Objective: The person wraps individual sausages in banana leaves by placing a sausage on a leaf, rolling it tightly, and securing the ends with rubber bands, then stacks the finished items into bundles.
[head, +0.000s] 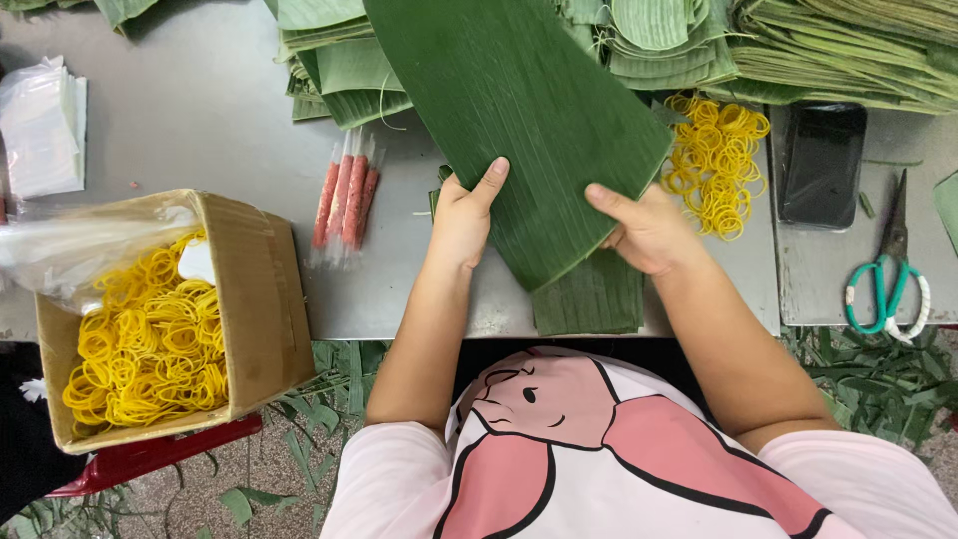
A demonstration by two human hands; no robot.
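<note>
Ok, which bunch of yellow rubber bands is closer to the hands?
The loose pile on the table beside the right hand, not the boxful at far left.

Broad green leaf (flat, diagonal)

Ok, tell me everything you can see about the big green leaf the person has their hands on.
The big leaf is a long, flat, dark green strip with fine lengthwise ribs, like banana leaf. It lies slantwise on the grey table, its far end running out of view at the top, its near corner pointing toward the person. The left hand grips its left edge, thumb on top; the right hand holds its right edge. It overlaps a folded leaf piece beneath.
</note>
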